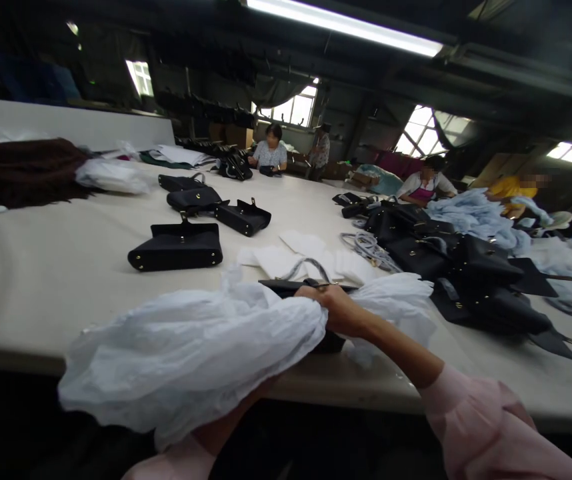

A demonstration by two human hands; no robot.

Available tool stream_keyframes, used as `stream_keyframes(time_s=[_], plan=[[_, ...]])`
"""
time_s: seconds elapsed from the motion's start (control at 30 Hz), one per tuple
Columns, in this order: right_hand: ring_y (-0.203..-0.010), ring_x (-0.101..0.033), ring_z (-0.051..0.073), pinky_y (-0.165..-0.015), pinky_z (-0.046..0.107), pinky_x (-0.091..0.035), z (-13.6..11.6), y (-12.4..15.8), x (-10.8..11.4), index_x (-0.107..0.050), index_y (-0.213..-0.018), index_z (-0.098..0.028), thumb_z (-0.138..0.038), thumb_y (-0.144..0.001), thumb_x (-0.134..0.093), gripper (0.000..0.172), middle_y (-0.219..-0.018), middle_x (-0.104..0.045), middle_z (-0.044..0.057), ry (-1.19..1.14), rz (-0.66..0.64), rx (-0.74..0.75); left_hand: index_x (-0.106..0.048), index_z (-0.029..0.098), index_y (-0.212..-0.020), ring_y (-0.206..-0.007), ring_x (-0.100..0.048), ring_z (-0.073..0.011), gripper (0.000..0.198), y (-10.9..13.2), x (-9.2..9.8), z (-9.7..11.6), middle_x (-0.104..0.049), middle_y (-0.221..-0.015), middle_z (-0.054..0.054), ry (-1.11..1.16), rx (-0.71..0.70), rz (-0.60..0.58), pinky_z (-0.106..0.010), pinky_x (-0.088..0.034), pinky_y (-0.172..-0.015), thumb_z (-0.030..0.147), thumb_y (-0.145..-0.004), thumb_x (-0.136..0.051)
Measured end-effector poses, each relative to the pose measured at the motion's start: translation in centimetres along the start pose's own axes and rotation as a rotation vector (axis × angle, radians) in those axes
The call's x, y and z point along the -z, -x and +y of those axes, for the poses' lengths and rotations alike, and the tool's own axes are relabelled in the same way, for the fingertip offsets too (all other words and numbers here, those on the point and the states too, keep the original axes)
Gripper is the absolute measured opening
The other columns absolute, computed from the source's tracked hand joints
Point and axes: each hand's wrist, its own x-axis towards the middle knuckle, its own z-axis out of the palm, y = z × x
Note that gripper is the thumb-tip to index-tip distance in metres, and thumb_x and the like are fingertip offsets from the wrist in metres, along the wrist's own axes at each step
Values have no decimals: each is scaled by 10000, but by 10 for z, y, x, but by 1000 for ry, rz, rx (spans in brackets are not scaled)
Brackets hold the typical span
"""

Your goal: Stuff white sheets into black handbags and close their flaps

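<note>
Close to the table's near edge is a black handbag (333, 343) with a grey wrapped handle (311, 262), largely covered by my hands and paper. My right hand (336, 308) is closed at the bag's top edge, its fingers bent over and partly hidden. A large crumpled bundle of white tissue paper (186, 350) spreads in front of the bag and over my left forearm. My left hand lies behind that paper, so its fingers do not show. More white tissue (396, 300) sits beside the bag on the right.
Several black handbags (176, 247) stand at left centre; a heap of them (426, 247) lies right, beside wrapped straps (369, 248). White sheets (291, 257) lie behind my bag. Brown fluffy material (21, 170) is far left, pale blue material (481, 217) right. Co-workers (270, 155) are across the table.
</note>
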Motion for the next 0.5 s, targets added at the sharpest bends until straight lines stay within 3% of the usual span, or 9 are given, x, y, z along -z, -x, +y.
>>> stream_keyframes(time_s=[0.13, 0.23, 0.37, 0.5], plan=[[-863, -623, 217, -754, 272, -432, 5, -26, 7, -520, -1216, -184, -175, -843, -519, 373, -975, -675, 73, 177, 228, -108, -572, 112, -1224, -888, -671, -220, 398, 29, 1, 8, -709, -862, -84, 3, -96, 46, -393, -548, -882, 103, -841, -462], [-948, -598, 252, -844, 337, -448, 2, -30, -16, -493, -1223, -126, -141, -857, -442, 370, -1031, -642, 138, 266, 331, -41, -612, 147, -1161, -976, -657, -240, 425, 32, 3, 7, -712, -958, -105, -57, -281, 53, -446, -512, -953, 4, -805, -429], [-1122, -535, 262, -948, 397, -447, -9, -6, -55, -459, -1260, -142, -125, -861, -412, 401, -1189, -574, 153, 186, 278, 190, -658, 194, -1129, -946, -681, -230, 497, 32, 7, 3, -730, -963, -86, -97, -255, -49, -378, -556, -894, -33, -777, -391], [-1175, -518, 249, -981, 398, -446, -13, 29, -61, -475, -1304, -189, -194, -919, -467, 385, -1268, -537, 138, 85, 194, 146, -628, 223, -1198, -1017, -666, -223, 539, 37, 9, -1, -704, -1121, -73, -193, -235, -38, -388, -532, -955, -29, -777, -403]])
